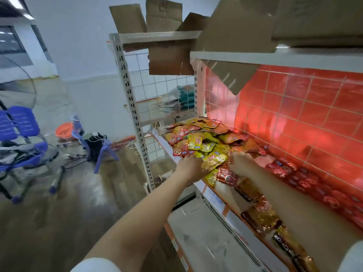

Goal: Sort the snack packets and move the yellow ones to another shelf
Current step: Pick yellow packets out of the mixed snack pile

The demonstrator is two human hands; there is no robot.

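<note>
Yellow snack packets (213, 160) lie between the two hands, at the near edge of a mixed heap on the shelf (198, 183). Left hand (193, 167) rests on the pile's left flank, fingers reaching onto a yellow packet; they seem to press or begin to curl on it, but motion blur hides whether it is truly gripped, so I cannot tell. Right hand (240, 163) sits just right of the same packets, fingers bent down into the heap; the fingertips are hidden, the hold unclear as well.

Just beyond the hands: one yellow packet stands propped upright (195, 141), with more yellow ones mixed among red and orange packets (182, 134) running toward the shelf's far end. Just under the right hand, a red packet (227, 176) and another yellow one (212, 178) overhang the shelf lip.

Right of the grip, along the red tiled back wall (314, 107): dark red packets (294, 173) laid in a rough row, looking already grouped. Nearer the person, below the right forearm, gold-and-brown packets (261, 214) line the front edge.

Below the grip, a lower shelf (196, 232) shows pale and bare where visible. Cardboard (169, 57) hangs from the upper shelves.

Judgement: sorting is partly done, reds appear separated, but the heap is unsorted and many yellows remain in it. No yellow group shows on another shelf, so the moving looks barely begun.
</note>
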